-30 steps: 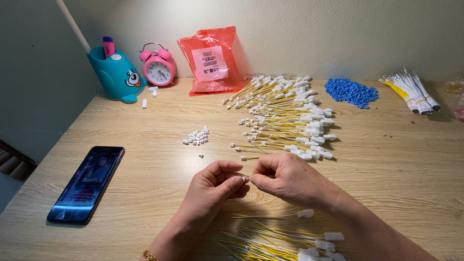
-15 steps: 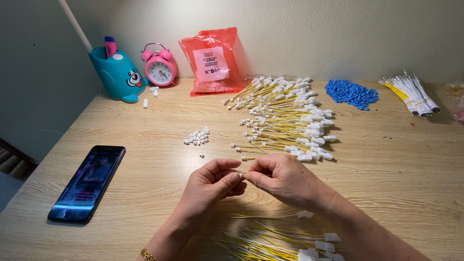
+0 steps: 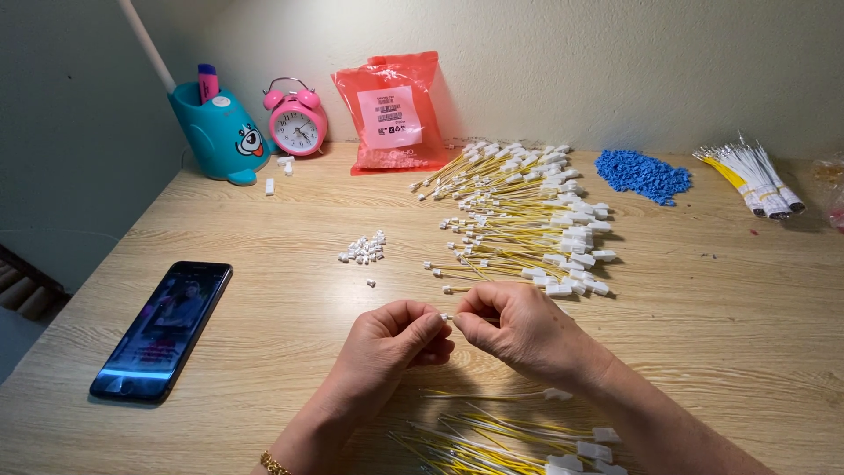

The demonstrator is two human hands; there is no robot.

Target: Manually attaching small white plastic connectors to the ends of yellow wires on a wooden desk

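Observation:
My left hand (image 3: 387,347) and my right hand (image 3: 519,330) meet fingertip to fingertip low over the wooden table (image 3: 264,352). Between them shows a tiny white connector piece (image 3: 446,317), pinched by both hands. A yellow wire with a white plug (image 3: 492,396) lies just under my right wrist. More yellow wires with white plugs (image 3: 510,440) lie near the front edge. A large heap of the same wires (image 3: 519,220) spreads behind the hands. A small pile of white connector pieces (image 3: 363,250) sits to the left of that heap.
A black phone (image 3: 163,330) with a lit screen lies at the left. Against the wall stand a teal pen holder (image 3: 215,132), a pink alarm clock (image 3: 295,121) and a red bag (image 3: 391,113). Blue beads (image 3: 643,174) and a bundle of wires (image 3: 756,180) lie at the right.
Both hands have stayed together at the same spot, with only small finger movements on the white piece between them.

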